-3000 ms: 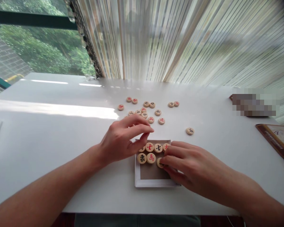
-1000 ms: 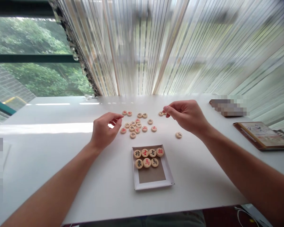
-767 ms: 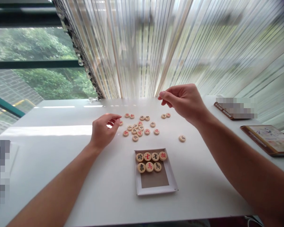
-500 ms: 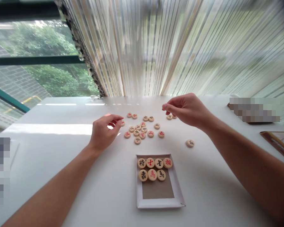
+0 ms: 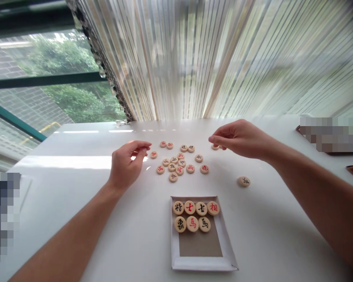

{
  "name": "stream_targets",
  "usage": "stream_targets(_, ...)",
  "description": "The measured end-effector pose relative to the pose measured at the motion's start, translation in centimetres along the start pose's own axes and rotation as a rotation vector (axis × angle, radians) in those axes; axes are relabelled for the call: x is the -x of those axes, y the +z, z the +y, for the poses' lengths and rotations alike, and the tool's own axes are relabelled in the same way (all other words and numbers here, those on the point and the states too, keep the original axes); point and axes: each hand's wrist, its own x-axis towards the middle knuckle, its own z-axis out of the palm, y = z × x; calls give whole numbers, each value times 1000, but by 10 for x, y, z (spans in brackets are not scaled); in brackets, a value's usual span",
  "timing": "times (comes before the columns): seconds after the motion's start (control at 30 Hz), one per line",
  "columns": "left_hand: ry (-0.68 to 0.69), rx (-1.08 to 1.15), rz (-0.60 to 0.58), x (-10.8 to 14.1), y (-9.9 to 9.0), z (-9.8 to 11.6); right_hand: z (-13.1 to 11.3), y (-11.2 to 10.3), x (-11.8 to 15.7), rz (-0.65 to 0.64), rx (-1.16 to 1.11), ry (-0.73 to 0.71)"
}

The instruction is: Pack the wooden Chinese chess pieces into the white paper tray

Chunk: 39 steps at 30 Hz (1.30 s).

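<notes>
Wooden discs (image 5: 204, 169): probably light, hard, smoothish; pinch by rims. My left hand (image 5: 124, 164) half-open, nothing visible held; my right hand (image 5: 243, 139) loosely curled, can't tell if gripping.

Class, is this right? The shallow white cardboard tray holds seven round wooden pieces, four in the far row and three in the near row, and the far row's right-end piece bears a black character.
The colour is wrong: the head view shows a red character on the far row's right-end piece. The rest stands.
</notes>
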Motion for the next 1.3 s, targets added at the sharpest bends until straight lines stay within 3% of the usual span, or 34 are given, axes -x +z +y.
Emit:
stream_targets(0.33, -30, -8, 22, -6, -3, -4, 4, -2, 2, -172, 178, -42)
stream_targets(0.57, -56, -89, -33, -7, -2, -7, 13, -25, -1, -202, 243, 29)
stream_targets(0.73, -16, -137, -62, -4, 0, -6, 16, -42, -1, -261, 326, 111)
stream_targets(0.87, 13, -169, -88, -2, 0, -5, 17, -48, 0, -239, 365, 165)
stream_targets(1.3, 169, -109, -181, 5, 6, 5, 8, -26, 2, -299, 366, 91)
